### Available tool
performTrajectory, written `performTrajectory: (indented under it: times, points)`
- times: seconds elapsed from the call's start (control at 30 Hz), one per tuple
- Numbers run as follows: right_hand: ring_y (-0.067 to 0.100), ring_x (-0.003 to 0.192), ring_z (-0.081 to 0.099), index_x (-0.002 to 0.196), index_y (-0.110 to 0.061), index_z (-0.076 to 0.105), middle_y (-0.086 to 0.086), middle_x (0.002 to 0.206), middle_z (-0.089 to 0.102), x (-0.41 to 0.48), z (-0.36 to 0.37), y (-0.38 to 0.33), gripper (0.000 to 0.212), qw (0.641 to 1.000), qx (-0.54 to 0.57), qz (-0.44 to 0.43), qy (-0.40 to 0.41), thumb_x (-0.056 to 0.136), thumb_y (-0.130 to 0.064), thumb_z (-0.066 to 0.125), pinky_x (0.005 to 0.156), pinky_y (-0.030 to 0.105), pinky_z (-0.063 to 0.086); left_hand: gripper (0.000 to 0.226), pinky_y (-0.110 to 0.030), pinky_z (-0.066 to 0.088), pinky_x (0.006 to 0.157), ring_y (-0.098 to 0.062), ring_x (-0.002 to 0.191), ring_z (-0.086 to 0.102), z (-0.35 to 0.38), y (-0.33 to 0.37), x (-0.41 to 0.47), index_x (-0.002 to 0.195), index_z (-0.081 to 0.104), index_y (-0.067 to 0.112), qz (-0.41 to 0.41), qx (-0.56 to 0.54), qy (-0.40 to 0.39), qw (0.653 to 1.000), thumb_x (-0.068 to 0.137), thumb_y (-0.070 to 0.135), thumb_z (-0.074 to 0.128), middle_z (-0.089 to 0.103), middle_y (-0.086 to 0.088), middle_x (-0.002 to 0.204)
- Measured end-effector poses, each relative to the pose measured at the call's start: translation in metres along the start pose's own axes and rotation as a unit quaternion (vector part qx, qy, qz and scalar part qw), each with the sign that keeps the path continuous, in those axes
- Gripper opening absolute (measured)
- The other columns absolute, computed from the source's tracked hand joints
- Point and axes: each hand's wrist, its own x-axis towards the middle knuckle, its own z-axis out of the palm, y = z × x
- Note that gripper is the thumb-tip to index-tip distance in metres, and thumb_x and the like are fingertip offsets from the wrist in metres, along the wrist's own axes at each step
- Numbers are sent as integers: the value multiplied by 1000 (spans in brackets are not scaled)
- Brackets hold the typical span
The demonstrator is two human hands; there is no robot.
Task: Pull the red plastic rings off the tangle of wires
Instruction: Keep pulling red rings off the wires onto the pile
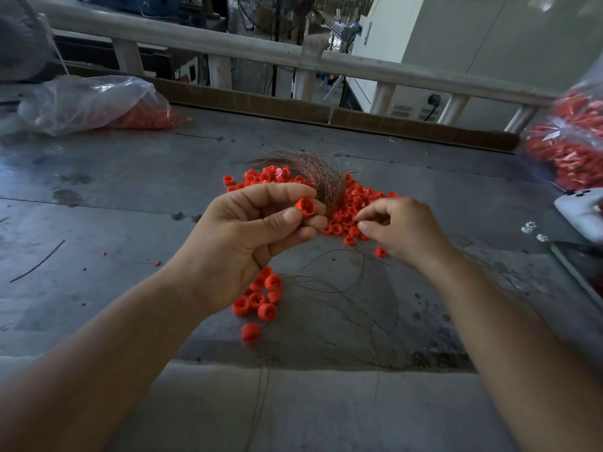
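One ring sits in the middle of the frame, pinched between the thumb and fingers of the left hand. Its open end faces the camera, likely so the person can look inside it.

Just behind it lies the tangle of thin coppery wires. A pile of rings spreads around the tangle, mostly to the right of the held ring.

The right hand hovers just over that pile, with its fingers curled and its thumb and fingertip close together. It may be pinching a thin wire to pull it out, but a wire that fine is too hard to see, so one cannot tell.

Below the left hand, a small heap of rings lies apart from the pile. These are likely the ones already freed.

Loose wires curl beside the heap on the grey table. A bag of red parts rests at the upper left, and another bag sits at the right edge.
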Motion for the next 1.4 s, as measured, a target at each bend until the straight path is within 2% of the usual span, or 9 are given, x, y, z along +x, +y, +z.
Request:
performTrajectory:
  times: [0.3, 0.47, 0.6, 0.67, 0.73, 0.87, 1.1, 1.23, 1.4]
  points:
    - [1, 65, 50, 91, -15, 66, -15, 68, 52, 4, 5, 8, 11, 997, -69, 19, -42, 80, -13, 67, 58, 12, 35, 26, -16, 54, 62, -14, 73, 70, 0, 1, 0, 77, 75, 9, -4, -2, 5, 1000, 68, -1, 52, 72, -9, 78]
    - [8, 75, 52, 86, -13, 67, -9, 79, 53, 3, 5, 9, 7, 996, -82, -11, -31, 87, -15, 60, 71, 25, 46, 26, -16, 54, 62, -14, 72, 70, 0, 0, -1, 77, 75, 9, -5, 2, 7, 1000, 68, -1, 52, 72, -8, 77]
    - [2, 60, 55, 76, -18, 57, -9, 71, 58, 4, 0, 7, 15, 1000, 5, 23, 7, 90, -15, 53, 50, 6, 39, 25, -16, 54, 62, -14, 72, 70, 1, 0, 0, 77, 75, 8, -8, 8, 11, 1000, 68, -1, 53, 72, -8, 78]
    - [2, 60, 58, 74, -21, 53, -8, 71, 60, 5, -4, 4, 20, 993, 101, 56, 23, 93, -15, 49, 49, 8, 41, 25, -16, 54, 62, -14, 71, 70, 0, -1, 0, 77, 74, 7, -11, 10, 15, 1000, 68, -1, 53, 72, -9, 78]
    - [5, 59, 61, 76, -19, 52, -3, 73, 63, 4, -9, -1, 21, 967, 240, 86, 10, 94, -12, 46, 51, 14, 45, 25, -16, 54, 62, -14, 72, 70, -1, -1, 0, 78, 74, 7, -12, 12, 16, 1000, 68, -1, 53, 72, -9, 79]
    - [6, 57, 59, 89, -17, 60, -1, 68, 62, -3, -17, -17, 22, 866, 489, 79, -67, 94, -4, 42, 53, 17, 49, 25, -16, 54, 62, -14, 72, 70, -1, -1, 0, 78, 75, 8, -11, 17, 15, 1000, 68, -1, 53, 72, -9, 79]
    - [9, 60, 64, 83, -6, 56, 3, 65, 67, -12, -14, -40, 12, 787, 595, 66, -149, 74, -11, 52, 53, 18, 52, 24, -17, 54, 63, -15, 73, 70, -3, -2, 1, 78, 74, 7, -14, 26, 20, 999, 69, -2, 54, 72, -12, 80]
    - [15, 65, 67, 81, -5, 53, 8, 70, 69, -15, -11, -44, 12, 773, 610, 64, -161, 70, -10, 53, 56, 21, 54, 23, -17, 54, 62, -15, 72, 70, -4, -1, 2, 77, 74, 7, -17, 26, 24, 999, 67, 0, 55, 72, -11, 78]
    - [16, 67, 67, 80, -7, 53, 8, 75, 70, -17, -8, -47, 14, 789, 587, 60, -172, 70, -17, 56, 58, 22, 55, 23, -17, 54, 62, -16, 71, 70, -4, -2, 2, 76, 74, 7, -23, 28, 31, 999, 66, -1, 56, 72, -11, 76]
